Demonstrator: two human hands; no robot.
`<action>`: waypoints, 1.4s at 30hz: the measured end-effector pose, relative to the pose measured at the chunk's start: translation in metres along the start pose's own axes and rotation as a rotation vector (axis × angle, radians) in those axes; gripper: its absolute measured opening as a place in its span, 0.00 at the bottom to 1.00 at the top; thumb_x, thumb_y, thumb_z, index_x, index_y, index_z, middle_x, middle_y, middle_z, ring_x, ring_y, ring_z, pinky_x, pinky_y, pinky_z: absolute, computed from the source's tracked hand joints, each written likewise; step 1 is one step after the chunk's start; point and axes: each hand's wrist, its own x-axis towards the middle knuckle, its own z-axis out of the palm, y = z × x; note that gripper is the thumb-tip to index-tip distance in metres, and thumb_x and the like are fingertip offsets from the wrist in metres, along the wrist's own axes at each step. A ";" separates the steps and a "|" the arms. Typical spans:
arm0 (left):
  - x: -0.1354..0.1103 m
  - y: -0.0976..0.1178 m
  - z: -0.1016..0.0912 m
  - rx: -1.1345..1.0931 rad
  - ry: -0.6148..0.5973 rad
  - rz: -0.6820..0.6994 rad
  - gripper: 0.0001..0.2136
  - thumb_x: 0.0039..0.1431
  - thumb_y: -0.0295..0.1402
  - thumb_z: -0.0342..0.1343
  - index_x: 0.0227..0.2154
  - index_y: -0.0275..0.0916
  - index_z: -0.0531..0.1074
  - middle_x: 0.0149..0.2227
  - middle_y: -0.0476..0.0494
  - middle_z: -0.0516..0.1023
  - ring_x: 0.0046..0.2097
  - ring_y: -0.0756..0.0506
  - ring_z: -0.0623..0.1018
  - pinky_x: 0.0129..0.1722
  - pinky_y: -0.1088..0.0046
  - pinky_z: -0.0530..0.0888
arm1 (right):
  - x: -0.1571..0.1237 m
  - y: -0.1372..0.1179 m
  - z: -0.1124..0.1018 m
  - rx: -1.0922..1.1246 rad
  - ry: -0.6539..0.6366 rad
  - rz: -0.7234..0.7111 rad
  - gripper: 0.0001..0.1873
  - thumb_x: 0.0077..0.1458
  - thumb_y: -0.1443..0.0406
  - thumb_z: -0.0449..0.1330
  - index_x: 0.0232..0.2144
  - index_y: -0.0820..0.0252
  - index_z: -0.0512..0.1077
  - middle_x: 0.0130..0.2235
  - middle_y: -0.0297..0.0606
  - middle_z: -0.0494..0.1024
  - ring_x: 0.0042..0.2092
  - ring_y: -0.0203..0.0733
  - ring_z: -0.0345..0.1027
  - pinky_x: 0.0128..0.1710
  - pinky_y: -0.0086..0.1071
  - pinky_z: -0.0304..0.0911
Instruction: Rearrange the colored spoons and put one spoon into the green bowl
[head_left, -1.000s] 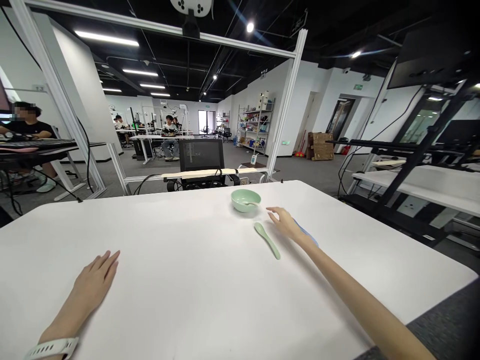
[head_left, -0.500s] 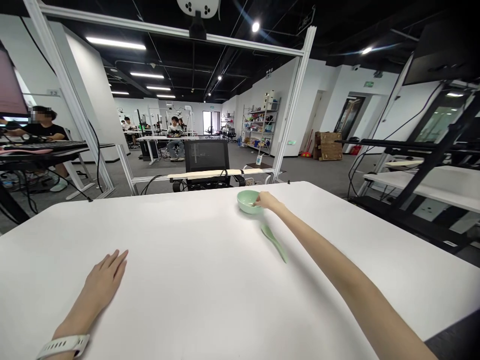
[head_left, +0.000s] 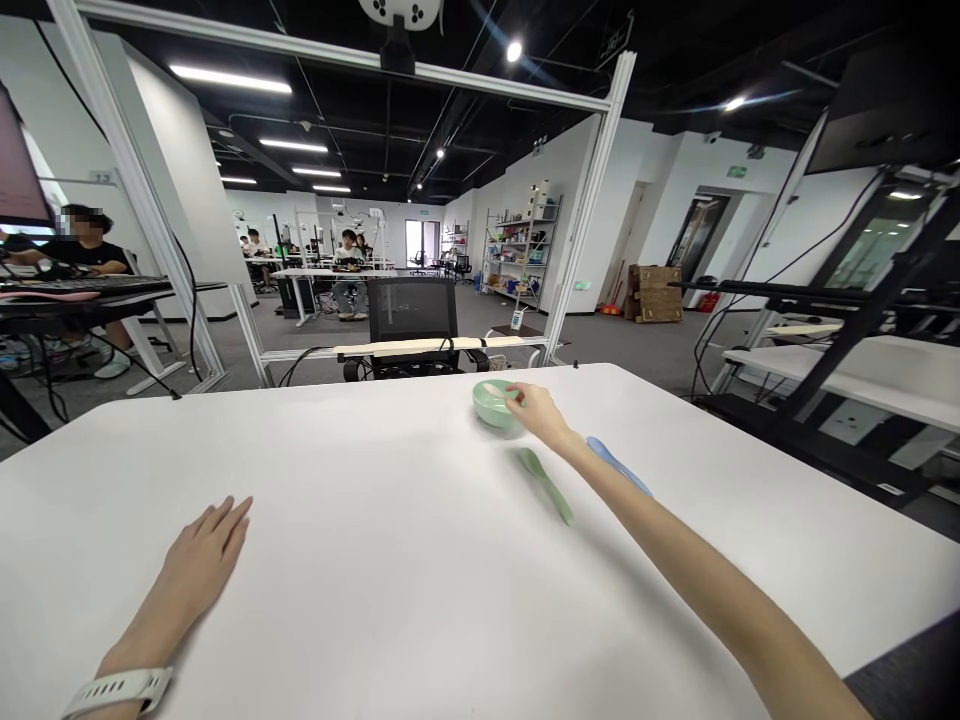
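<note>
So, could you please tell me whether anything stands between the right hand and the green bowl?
Nothing visible does: the right hand is at the right side of the green bowl, holding a pale spoon there. The green spoon and blue spoon lie on the table nearer the viewer, neither between them.

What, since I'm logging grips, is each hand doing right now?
Left hand: open, palm down, holding nothing.
Right hand: closed, fingertips pinching the pale spoon at the green bowl.
</note>
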 end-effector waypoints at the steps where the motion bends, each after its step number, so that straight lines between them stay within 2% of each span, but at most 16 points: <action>1: 0.000 0.000 0.000 -0.003 0.002 0.002 0.34 0.66 0.44 0.33 0.64 0.30 0.72 0.67 0.28 0.74 0.68 0.29 0.71 0.67 0.47 0.68 | -0.015 -0.006 0.002 0.045 0.017 -0.037 0.20 0.64 0.67 0.56 0.55 0.65 0.78 0.39 0.45 0.85 0.37 0.45 0.76 0.40 0.32 0.66; 7: 0.002 0.001 -0.002 -0.006 0.001 -0.022 0.33 0.65 0.45 0.35 0.63 0.34 0.73 0.64 0.31 0.77 0.67 0.31 0.73 0.66 0.49 0.69 | -0.103 -0.046 0.036 0.130 -0.063 -0.177 0.19 0.64 0.67 0.53 0.54 0.61 0.76 0.38 0.44 0.82 0.39 0.46 0.75 0.41 0.34 0.65; 11: 0.002 0.003 -0.004 -0.003 -0.004 -0.020 0.33 0.65 0.44 0.35 0.63 0.33 0.73 0.65 0.30 0.77 0.67 0.30 0.73 0.66 0.49 0.69 | -0.120 -0.045 0.047 0.142 -0.012 -0.214 0.18 0.67 0.66 0.51 0.54 0.58 0.74 0.42 0.44 0.81 0.45 0.48 0.74 0.45 0.36 0.65; 13: 0.002 0.003 -0.004 -0.013 -0.008 -0.020 0.34 0.65 0.45 0.34 0.63 0.32 0.73 0.65 0.28 0.75 0.68 0.29 0.72 0.67 0.48 0.69 | -0.115 -0.028 0.043 0.131 0.048 -0.210 0.19 0.69 0.66 0.47 0.56 0.59 0.71 0.45 0.46 0.80 0.47 0.50 0.73 0.48 0.39 0.66; 15: 0.001 0.003 -0.005 -0.023 -0.016 -0.024 0.35 0.66 0.46 0.33 0.63 0.30 0.72 0.66 0.26 0.74 0.68 0.28 0.71 0.67 0.47 0.69 | -0.108 0.000 0.035 0.106 0.098 -0.187 0.21 0.69 0.66 0.44 0.58 0.61 0.68 0.46 0.48 0.79 0.46 0.50 0.73 0.48 0.41 0.66; 19: 0.003 0.003 -0.010 -0.022 -0.017 -0.008 0.35 0.68 0.45 0.32 0.63 0.32 0.72 0.67 0.27 0.74 0.69 0.30 0.70 0.68 0.49 0.68 | -0.100 0.074 0.010 -0.003 0.168 -0.067 0.21 0.69 0.67 0.41 0.56 0.61 0.68 0.45 0.47 0.74 0.36 0.46 0.70 0.45 0.40 0.67; 22: 0.008 0.012 -0.016 -0.048 0.013 0.051 0.34 0.68 0.45 0.33 0.63 0.33 0.72 0.66 0.29 0.75 0.69 0.30 0.70 0.70 0.49 0.66 | -0.100 0.128 -0.008 -0.134 0.154 0.046 0.20 0.69 0.66 0.42 0.51 0.61 0.70 0.42 0.46 0.72 0.34 0.46 0.69 0.41 0.38 0.67; 26: 0.013 0.042 -0.026 -0.124 0.025 0.141 0.31 0.66 0.45 0.38 0.61 0.35 0.74 0.63 0.32 0.79 0.69 0.31 0.71 0.68 0.47 0.68 | -0.103 0.172 -0.021 -0.347 0.112 0.093 0.19 0.69 0.66 0.44 0.47 0.64 0.74 0.40 0.51 0.73 0.36 0.49 0.70 0.43 0.40 0.66; 30: 0.014 0.081 -0.035 -0.191 0.048 0.208 0.27 0.66 0.44 0.40 0.59 0.42 0.76 0.61 0.40 0.81 0.67 0.34 0.74 0.67 0.48 0.70 | -0.109 0.186 -0.022 -0.490 0.074 0.112 0.15 0.68 0.57 0.55 0.47 0.60 0.75 0.42 0.53 0.76 0.40 0.53 0.72 0.45 0.41 0.66; 33: 0.014 0.110 -0.045 -0.225 0.023 0.270 0.27 0.67 0.44 0.40 0.59 0.43 0.76 0.62 0.41 0.81 0.67 0.36 0.74 0.67 0.50 0.71 | -0.112 0.190 -0.021 -0.524 0.043 0.117 0.14 0.65 0.57 0.60 0.48 0.58 0.76 0.44 0.54 0.77 0.42 0.54 0.74 0.45 0.41 0.66; 36: 0.013 0.140 -0.056 -0.268 -0.041 0.318 0.27 0.68 0.45 0.40 0.59 0.42 0.76 0.62 0.41 0.80 0.68 0.36 0.73 0.67 0.51 0.70 | -0.113 0.191 -0.022 -0.530 0.025 0.129 0.10 0.65 0.61 0.59 0.43 0.58 0.77 0.42 0.53 0.77 0.41 0.54 0.74 0.44 0.41 0.66; 38: 0.010 0.164 -0.064 -0.328 -0.071 0.332 0.26 0.67 0.44 0.41 0.58 0.41 0.76 0.61 0.40 0.81 0.68 0.36 0.73 0.67 0.50 0.70 | -0.113 0.186 -0.023 -0.488 0.056 0.139 0.09 0.65 0.61 0.58 0.39 0.58 0.77 0.40 0.52 0.76 0.39 0.53 0.74 0.42 0.41 0.66; 40: 0.004 0.193 -0.072 -0.440 -0.107 0.332 0.25 0.67 0.45 0.43 0.56 0.43 0.77 0.59 0.39 0.82 0.64 0.37 0.76 0.66 0.50 0.70 | -0.114 0.172 -0.022 -0.384 0.111 0.130 0.10 0.66 0.60 0.57 0.37 0.58 0.76 0.39 0.49 0.75 0.36 0.50 0.73 0.41 0.41 0.66; 42: -0.002 0.226 -0.079 -0.629 -0.199 0.289 0.24 0.66 0.46 0.45 0.54 0.44 0.78 0.56 0.38 0.84 0.59 0.37 0.79 0.64 0.50 0.72 | -0.117 0.148 -0.019 -0.228 0.155 0.101 0.11 0.66 0.58 0.57 0.37 0.57 0.75 0.39 0.46 0.73 0.33 0.46 0.71 0.39 0.40 0.67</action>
